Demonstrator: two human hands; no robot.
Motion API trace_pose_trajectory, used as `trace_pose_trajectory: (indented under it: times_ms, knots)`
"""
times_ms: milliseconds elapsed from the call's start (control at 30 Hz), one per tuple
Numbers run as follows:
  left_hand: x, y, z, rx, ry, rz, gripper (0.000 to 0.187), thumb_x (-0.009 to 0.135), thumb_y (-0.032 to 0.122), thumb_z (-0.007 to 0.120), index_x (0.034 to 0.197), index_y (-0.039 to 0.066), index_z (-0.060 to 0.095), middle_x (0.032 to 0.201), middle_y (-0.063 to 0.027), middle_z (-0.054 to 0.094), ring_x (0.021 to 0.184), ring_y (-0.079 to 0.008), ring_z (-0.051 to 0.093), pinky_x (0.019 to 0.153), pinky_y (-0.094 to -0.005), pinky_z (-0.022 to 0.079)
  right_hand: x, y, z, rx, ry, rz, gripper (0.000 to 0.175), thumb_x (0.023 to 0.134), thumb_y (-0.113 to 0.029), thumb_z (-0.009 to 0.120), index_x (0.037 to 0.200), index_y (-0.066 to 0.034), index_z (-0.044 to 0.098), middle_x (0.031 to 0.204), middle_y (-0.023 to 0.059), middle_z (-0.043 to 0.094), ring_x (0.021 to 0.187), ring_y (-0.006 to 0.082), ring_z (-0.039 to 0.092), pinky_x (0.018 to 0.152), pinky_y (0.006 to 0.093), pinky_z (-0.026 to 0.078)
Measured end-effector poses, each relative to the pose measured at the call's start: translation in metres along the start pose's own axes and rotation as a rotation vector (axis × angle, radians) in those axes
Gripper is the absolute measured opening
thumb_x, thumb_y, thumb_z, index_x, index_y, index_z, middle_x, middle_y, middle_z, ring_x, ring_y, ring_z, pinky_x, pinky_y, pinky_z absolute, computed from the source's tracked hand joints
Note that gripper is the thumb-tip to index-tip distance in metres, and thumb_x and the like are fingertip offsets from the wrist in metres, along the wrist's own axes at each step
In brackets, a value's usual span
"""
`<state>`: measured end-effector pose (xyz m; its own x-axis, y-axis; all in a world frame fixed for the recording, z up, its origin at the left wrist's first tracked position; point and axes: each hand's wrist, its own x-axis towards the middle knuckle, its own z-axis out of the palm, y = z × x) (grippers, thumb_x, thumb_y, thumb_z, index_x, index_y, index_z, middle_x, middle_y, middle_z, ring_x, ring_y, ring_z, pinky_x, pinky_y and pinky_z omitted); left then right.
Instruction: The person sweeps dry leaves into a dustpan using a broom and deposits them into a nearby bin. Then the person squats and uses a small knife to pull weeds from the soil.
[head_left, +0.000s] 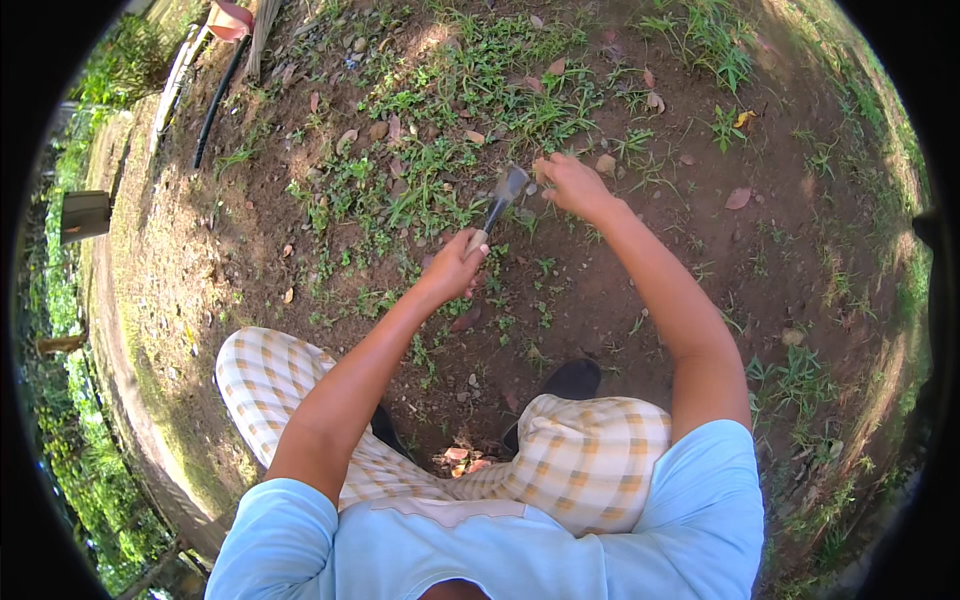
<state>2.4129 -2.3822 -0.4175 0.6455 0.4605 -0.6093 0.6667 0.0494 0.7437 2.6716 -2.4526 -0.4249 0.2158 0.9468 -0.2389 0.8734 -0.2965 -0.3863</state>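
My left hand (450, 270) is closed around the light handle of a hand trowel (507, 186), whose metal blade points up and away from me over the soil. Just right of the blade is my right hand (571, 184), its fingers bent and spread a little above the ground; whether a small bit lies between the fingertips I cannot tell. Low green weeds (431, 169) grow in the brown soil around and beyond the blade. A small stone (606, 164) lies close to my right hand.
A black hose or pipe (217, 105) lies at the upper left near a pinkish object (229, 21). Leafy weeds (795, 390) grow at the right. Dry leaves (738, 199) are scattered about. My dark shoe (573, 379) and checked trouser knees are close below my hands.
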Motion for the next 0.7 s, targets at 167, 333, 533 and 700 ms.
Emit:
trace_pose_trajectory:
  times_ms: [167, 333, 533, 700]
  knots:
    - [-0.037, 0.009, -0.014, 0.032, -0.028, -0.113, 0.048, 0.093, 0.033, 0.058, 0.136, 0.013, 0.048, 0.073, -0.0067, 0.060, 0.057, -0.0138, 0.058, 0.048, -0.0291, 0.047, 0.016, 0.033, 0.042, -0.275, -0.080, 0.045, 0.027, 0.079, -0.012, 0.068, 0.105, -0.0100, 0.060, 0.110, 0.0121, 0.058, 0.108, 0.0325, 0.056, 0.089, 0.0450, 0.047]
    - [-0.013, -0.008, 0.015, 0.106, 0.069, 0.020, 0.043, 0.091, 0.033, 0.061, 0.128, 0.012, 0.058, 0.072, -0.0075, 0.060, 0.066, -0.0176, 0.060, 0.064, -0.0338, 0.047, 0.012, 0.064, 0.048, 0.099, -0.085, 0.096, 0.021, 0.086, -0.019, 0.067, 0.102, -0.0089, 0.058, 0.106, 0.0102, 0.058, 0.103, 0.0321, 0.058, 0.087, 0.0448, 0.047]
    - [-0.008, -0.029, 0.026, 0.054, 0.106, 0.184, 0.043, 0.092, 0.032, 0.061, 0.131, 0.014, 0.056, 0.074, -0.0032, 0.061, 0.063, -0.0108, 0.056, 0.058, -0.0287, 0.045, 0.015, 0.064, 0.059, 0.014, -0.029, 0.057, 0.017, 0.087, -0.020, 0.066, 0.100, -0.0099, 0.060, 0.102, 0.0086, 0.058, 0.102, 0.0309, 0.057, 0.082, 0.0452, 0.048]
    - [-0.002, -0.016, 0.032, 0.231, 0.173, 0.172, 0.043, 0.089, 0.035, 0.063, 0.126, 0.013, 0.059, 0.077, -0.0140, 0.065, 0.071, -0.0243, 0.063, 0.067, -0.0380, 0.048, 0.020, 0.070, 0.065, 0.139, -0.060, 0.164, 0.013, 0.087, -0.018, 0.066, 0.095, -0.0092, 0.061, 0.101, 0.0088, 0.059, 0.095, 0.0304, 0.059, 0.080, 0.0456, 0.047]
